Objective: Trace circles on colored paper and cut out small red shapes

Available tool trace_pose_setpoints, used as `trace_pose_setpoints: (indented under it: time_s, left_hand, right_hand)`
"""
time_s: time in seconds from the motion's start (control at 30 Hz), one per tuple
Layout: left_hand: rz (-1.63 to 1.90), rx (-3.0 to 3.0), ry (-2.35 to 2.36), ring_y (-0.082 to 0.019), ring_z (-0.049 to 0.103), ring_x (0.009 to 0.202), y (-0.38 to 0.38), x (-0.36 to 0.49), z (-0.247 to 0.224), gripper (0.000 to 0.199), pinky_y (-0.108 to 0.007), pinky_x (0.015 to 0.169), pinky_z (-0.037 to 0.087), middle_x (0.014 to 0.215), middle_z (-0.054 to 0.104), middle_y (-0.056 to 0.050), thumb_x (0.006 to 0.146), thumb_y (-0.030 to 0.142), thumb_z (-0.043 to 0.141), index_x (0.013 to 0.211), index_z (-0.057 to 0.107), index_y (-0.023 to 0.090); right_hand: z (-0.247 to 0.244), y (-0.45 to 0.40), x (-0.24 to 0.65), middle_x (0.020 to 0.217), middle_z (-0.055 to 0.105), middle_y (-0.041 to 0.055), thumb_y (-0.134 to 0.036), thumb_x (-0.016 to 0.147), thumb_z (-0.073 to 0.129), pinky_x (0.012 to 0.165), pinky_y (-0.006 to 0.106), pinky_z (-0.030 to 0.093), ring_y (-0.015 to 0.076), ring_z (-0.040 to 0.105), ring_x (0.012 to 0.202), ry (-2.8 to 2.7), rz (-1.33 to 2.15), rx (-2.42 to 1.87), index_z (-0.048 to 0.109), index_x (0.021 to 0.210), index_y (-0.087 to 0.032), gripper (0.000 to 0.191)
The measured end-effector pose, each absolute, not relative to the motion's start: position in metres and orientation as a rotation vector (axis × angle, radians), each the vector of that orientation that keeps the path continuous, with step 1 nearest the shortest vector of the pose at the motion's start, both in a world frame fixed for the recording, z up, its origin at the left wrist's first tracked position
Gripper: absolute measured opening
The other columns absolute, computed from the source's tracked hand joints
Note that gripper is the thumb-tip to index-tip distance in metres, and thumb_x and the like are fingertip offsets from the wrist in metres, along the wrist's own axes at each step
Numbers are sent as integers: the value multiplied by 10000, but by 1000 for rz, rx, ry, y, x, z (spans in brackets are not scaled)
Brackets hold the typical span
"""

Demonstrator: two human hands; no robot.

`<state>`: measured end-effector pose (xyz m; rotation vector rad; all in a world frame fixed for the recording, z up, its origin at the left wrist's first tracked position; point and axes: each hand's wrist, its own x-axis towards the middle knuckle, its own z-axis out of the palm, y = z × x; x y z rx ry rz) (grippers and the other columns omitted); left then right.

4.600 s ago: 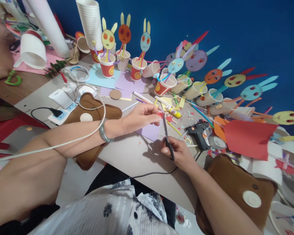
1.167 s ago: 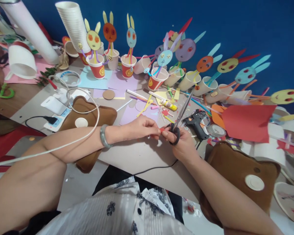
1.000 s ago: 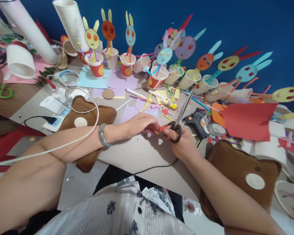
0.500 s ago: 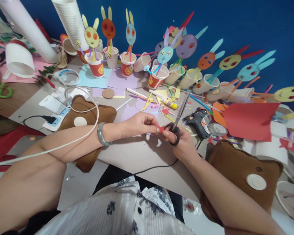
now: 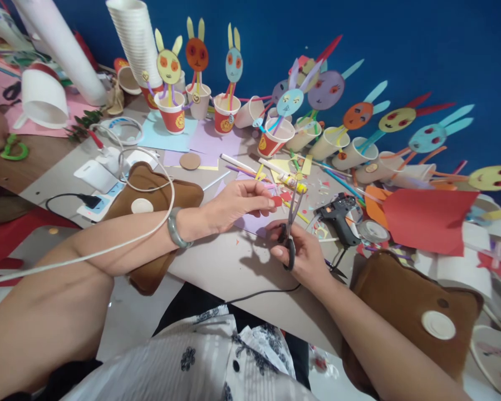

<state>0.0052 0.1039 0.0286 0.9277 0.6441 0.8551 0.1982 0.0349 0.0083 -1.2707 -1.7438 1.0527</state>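
Observation:
A small red paper piece (image 5: 278, 201) is pinched between the fingertips of my left hand (image 5: 244, 205), above the table. My right hand (image 5: 303, 253) is closed around black-handled scissors (image 5: 291, 223), whose blades point up and away from me, just right of the red piece. The blades look slightly apart and do not touch the paper. Beneath and beyond my hands lie a purple sheet (image 5: 253, 223), paper scraps and a yellow glue tube (image 5: 294, 184).
A black glue gun (image 5: 340, 217) lies right of the scissors. Rabbit-faced paper cups (image 5: 275, 136) line the blue wall. Brown cushions (image 5: 413, 317) sit at both sides, a red sheet (image 5: 430, 220) at right. A white cable (image 5: 172, 195) crosses my left arm.
My right hand has drawn back from my left, with the scissors turned more upright. The red piece now shows free at my left fingertips. The view has shifted slightly.

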Motion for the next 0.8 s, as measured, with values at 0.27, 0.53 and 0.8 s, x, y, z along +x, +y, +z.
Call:
trace_pose_setpoints:
  time_s: [0.27,0.53,0.8]
  left_hand:
    - [822,915,636,-75,600,654,103,4,29,233,-248,681,448,697,669,14,720,223,784,767,568,149]
    - [785,965,672,-62,588,646,97,5,31,157,-228,669,447,683,650,11,819,238,676,747,574,144]
    - [788,1006,644,-71,597,685,95,7,29,187,-233,702,474,710,644,10,814,258,704,742,573,145]
  right_hand:
    - [4,32,195,844,671,61,-756,723,688,678,306,456,184,572,752,-1700,1258,-1264,580,781,-195,575]
    - [2,29,192,838,649,54,-766,704,696,686,301,446,180,553,757,-1650,1384,-1284,583,794,-192,592]
    - [1,29,190,771,621,35,-763,735,669,646,291,435,168,528,704,-1655,1398,-1261,576,784,-195,578]
